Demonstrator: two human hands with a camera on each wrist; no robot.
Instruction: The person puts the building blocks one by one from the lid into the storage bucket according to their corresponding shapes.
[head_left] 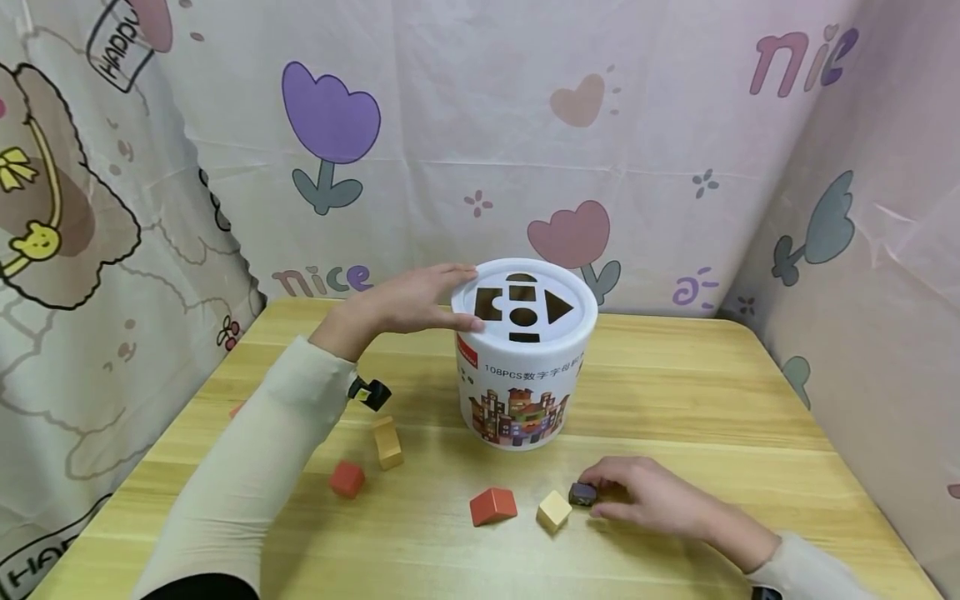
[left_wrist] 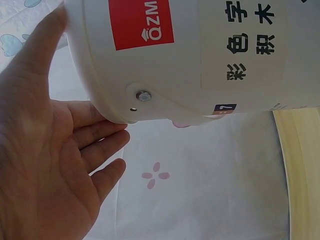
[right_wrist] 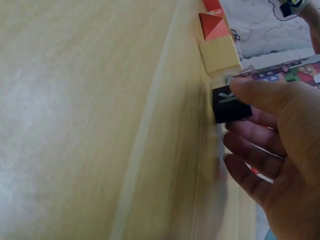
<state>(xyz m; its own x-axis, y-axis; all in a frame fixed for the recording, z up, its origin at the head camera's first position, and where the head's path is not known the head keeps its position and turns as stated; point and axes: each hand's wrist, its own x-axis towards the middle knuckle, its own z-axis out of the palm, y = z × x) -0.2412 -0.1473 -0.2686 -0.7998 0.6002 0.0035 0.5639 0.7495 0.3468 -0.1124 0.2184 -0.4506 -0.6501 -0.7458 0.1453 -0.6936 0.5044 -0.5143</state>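
Note:
A white lidded block bucket [head_left: 517, 358] stands upright on the table, with shaped holes cut in its lid [head_left: 555, 333]. My left hand [head_left: 408, 304] holds it at the left of the lid rim, thumb toward the front and fingers toward the back. In the left wrist view, fingertips [left_wrist: 117, 127] meet the rim. Front right of the bucket, my right hand [head_left: 652, 496] pinches a small black block [right_wrist: 227, 107] between thumb and fingers, close over the table. A pale letter shows on this block. Beside it sits a cream block [head_left: 554, 512].
Left of the cream block lies a red roof-shaped block [head_left: 493, 507]. A red block [head_left: 347, 480] and a yellow-orange notched block [head_left: 387, 442] lie by the left forearm. The wooden table [head_left: 675, 392] meets printed cloth [head_left: 465, 125] at the back and sides.

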